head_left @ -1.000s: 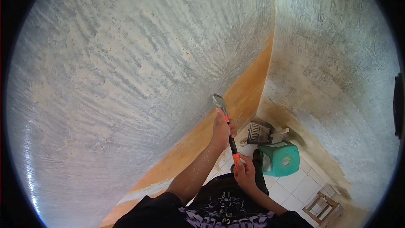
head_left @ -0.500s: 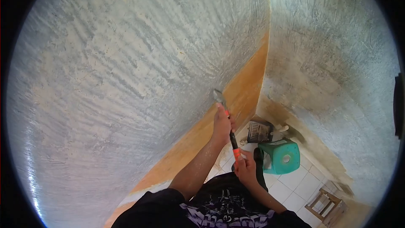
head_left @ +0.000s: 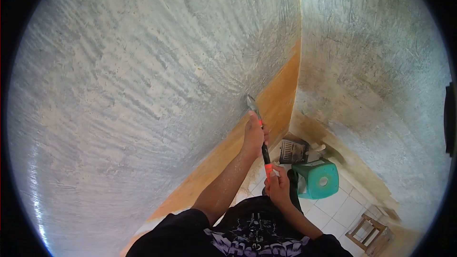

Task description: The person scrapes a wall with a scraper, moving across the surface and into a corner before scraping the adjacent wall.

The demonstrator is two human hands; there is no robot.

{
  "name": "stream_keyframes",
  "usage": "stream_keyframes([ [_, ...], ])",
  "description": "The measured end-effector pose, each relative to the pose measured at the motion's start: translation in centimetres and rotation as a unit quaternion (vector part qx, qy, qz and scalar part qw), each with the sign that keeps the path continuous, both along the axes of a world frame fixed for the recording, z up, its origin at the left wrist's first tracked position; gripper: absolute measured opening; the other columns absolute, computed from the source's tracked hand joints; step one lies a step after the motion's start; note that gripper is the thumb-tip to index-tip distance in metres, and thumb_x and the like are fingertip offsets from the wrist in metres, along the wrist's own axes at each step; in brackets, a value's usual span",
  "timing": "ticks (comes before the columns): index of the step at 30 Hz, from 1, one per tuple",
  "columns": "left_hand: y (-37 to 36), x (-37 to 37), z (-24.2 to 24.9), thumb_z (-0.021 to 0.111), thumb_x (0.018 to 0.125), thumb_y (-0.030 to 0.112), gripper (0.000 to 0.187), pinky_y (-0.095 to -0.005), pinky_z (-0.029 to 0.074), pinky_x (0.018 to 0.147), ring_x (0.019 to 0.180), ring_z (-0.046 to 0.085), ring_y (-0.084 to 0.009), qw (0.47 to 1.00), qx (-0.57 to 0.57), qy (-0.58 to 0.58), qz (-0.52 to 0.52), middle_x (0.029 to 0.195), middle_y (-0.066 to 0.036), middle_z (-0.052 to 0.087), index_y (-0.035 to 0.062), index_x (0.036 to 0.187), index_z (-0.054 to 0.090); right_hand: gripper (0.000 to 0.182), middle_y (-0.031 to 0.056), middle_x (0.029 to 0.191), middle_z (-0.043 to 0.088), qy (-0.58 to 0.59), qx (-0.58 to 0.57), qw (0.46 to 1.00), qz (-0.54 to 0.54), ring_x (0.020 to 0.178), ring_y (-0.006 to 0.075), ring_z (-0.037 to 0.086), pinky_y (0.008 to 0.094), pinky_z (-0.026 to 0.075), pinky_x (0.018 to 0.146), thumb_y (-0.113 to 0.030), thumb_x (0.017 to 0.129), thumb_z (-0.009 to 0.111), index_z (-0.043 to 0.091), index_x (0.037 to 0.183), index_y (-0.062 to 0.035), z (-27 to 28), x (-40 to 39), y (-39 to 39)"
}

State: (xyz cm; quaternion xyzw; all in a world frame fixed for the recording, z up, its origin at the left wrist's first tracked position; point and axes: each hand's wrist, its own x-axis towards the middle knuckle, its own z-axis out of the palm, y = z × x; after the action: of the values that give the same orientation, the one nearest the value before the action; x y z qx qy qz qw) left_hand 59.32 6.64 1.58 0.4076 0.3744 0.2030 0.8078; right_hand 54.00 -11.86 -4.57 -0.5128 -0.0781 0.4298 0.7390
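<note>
A scraper with a black and orange handle [head_left: 266, 155] and a grey metal blade slants across the middle of the view. My left hand [head_left: 254, 133] is closed round its upper part, just below the blade. Lower down, my right hand [head_left: 278, 185] grips the orange end of the handle. The blade tip lies at the grey, streaky wall [head_left: 143, 76], close to the upper edge of an orange-brown band [head_left: 278, 97]. Whether the tip touches the surface is hard to tell.
A second grey wall [head_left: 371, 66] meets the first at a corner on the right. Below are a green plastic stool [head_left: 314, 183], a dark slotted crate-like object [head_left: 292, 151], a small wooden stool [head_left: 354, 232] and white floor tiles [head_left: 329, 204].
The scraper and both hands have shifted slightly up and to the right. Both hands keep their hold, and the view has moved a little.
</note>
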Motion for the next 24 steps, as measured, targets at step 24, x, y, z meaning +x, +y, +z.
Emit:
stream_keyframes([
  [24,-0.9,0.0,-1.5,0.027,0.096,0.070,0.057,-0.0275,0.028,0.039,0.040,0.027,-0.0090,0.999,0.011,-0.008,0.036,0.054,0.005,0.028,0.0153,0.088,0.041,0.032,-0.0013,0.063,0.048,-0.024,-0.045,0.998,0.029,0.051,0.0044,0.043,0.0214,0.037,0.045,-0.023,0.103,0.050,0.050,0.131,-0.0082,0.0,1.1,-1.3],
])
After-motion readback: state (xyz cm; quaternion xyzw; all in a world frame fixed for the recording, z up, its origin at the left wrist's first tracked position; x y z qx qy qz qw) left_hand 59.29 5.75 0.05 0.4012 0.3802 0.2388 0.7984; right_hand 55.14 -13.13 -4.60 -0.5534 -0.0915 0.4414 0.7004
